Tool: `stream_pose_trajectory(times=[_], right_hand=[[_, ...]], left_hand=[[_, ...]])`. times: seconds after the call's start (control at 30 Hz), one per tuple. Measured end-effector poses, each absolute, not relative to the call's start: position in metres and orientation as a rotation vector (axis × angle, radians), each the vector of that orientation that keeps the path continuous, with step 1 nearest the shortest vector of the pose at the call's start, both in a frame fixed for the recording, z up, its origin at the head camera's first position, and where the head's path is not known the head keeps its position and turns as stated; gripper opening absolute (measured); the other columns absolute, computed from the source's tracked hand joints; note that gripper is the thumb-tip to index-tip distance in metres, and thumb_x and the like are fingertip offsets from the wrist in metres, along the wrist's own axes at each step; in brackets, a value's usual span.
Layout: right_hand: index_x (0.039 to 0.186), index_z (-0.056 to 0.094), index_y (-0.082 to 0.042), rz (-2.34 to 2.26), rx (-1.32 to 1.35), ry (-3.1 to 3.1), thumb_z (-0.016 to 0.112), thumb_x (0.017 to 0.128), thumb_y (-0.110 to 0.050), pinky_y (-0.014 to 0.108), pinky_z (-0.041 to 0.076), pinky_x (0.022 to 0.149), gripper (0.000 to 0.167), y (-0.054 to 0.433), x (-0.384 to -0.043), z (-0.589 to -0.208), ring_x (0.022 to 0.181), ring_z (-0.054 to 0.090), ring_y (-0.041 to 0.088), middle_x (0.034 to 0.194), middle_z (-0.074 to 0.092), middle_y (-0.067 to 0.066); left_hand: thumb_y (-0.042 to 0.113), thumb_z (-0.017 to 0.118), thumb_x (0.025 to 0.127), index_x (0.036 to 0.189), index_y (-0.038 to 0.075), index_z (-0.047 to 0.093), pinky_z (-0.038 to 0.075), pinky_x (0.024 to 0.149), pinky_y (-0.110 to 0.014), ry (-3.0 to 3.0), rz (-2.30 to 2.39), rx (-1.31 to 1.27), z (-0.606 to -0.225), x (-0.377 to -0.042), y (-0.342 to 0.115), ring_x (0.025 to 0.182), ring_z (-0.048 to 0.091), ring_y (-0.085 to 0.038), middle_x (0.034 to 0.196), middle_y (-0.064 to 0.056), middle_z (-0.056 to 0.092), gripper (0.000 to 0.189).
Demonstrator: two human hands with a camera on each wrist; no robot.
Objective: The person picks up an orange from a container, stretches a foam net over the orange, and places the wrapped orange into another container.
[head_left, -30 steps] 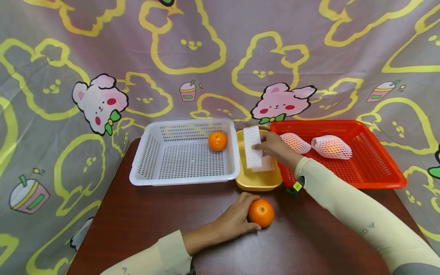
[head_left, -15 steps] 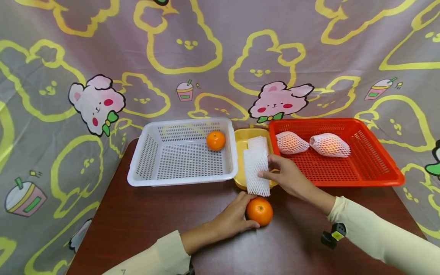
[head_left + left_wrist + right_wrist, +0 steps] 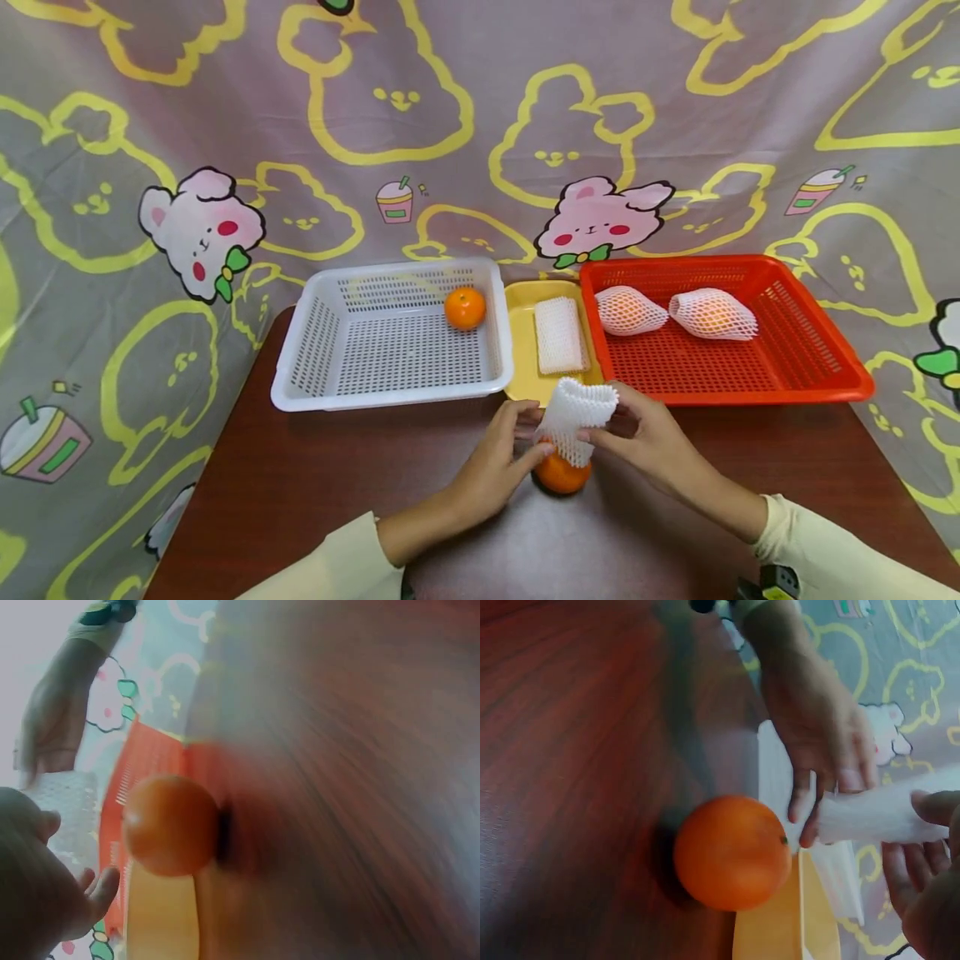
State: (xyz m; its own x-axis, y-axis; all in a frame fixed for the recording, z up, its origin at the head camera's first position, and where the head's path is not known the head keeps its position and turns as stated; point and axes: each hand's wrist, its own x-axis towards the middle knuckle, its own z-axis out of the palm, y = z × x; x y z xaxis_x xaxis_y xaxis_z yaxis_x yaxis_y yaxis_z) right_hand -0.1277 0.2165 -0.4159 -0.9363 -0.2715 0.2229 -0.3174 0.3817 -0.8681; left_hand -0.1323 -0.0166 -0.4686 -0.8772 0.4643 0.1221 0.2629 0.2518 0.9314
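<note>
My right hand (image 3: 663, 437) pinches a white foam net sleeve (image 3: 576, 410) above an orange (image 3: 562, 478) on the table. The sleeve's upper end gapes, and it hides part of the orange in the head view. Beside the sleeve's lower end is my left hand (image 3: 483, 471), its fingers spread and not gripping the fruit. In the right wrist view, the left fingertips reach the end of the sleeve (image 3: 877, 816), over the bare orange (image 3: 733, 853). The left wrist view is blurred but has the orange (image 3: 171, 825) standing apart from both hands.
A white basket (image 3: 390, 398) at the back left holds one orange (image 3: 465, 309). The yellow tray (image 3: 522, 333) beside it contains white foam netting (image 3: 561, 335). In the red basket (image 3: 750, 396) lie two net-wrapped fruits (image 3: 632, 311). A patterned curtain (image 3: 450, 125) hangs behind.
My right hand has brought the sleeve out of the yellow tray, toward me and over the orange. The left hand has let go of the orange and lifted to the sleeve.
</note>
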Motion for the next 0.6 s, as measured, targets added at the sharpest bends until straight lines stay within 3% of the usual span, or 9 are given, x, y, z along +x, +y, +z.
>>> stream_pose_trajectory(times=[0.23,0.43,0.6], right_hand=[[0.107,0.062,-0.005,1.562,0.667,-2.34,0.084,0.074,0.011,0.018,0.058,0.072,0.043,0.206,-0.114,-0.422,0.089,0.061,0.002,0.099,0.062,-0.001],[0.104,0.062,-0.005,1.506,0.691,-2.23,0.086,0.068,0.015,0.014,0.052,0.073,0.047,0.198,-0.11,-0.422,0.091,0.058,0.001,0.098,0.062,0.0],[0.11,0.061,-0.002,1.617,0.757,-2.273,0.087,0.068,0.012,0.014,0.053,0.085,0.052,0.196,-0.106,-0.425,0.102,0.06,0.001,0.11,0.062,-0.003]], left_hand=[[0.013,0.068,0.097,0.134,-0.006,0.043,0.053,0.086,-0.018,2.043,1.976,0.286,-0.455,-0.13,-0.006,0.097,0.062,-0.012,0.119,-0.019,0.061,0.048],[0.005,0.065,0.097,0.13,-0.011,0.046,0.059,0.088,-0.03,1.544,2.158,0.036,-0.447,-0.13,-0.001,0.094,0.067,-0.013,0.108,-0.01,0.067,0.041],[0.006,0.056,0.102,0.129,-0.011,0.051,0.054,0.091,-0.03,1.335,2.163,-0.055,-0.445,-0.136,0.001,0.099,0.064,-0.013,0.107,-0.004,0.068,0.032]])
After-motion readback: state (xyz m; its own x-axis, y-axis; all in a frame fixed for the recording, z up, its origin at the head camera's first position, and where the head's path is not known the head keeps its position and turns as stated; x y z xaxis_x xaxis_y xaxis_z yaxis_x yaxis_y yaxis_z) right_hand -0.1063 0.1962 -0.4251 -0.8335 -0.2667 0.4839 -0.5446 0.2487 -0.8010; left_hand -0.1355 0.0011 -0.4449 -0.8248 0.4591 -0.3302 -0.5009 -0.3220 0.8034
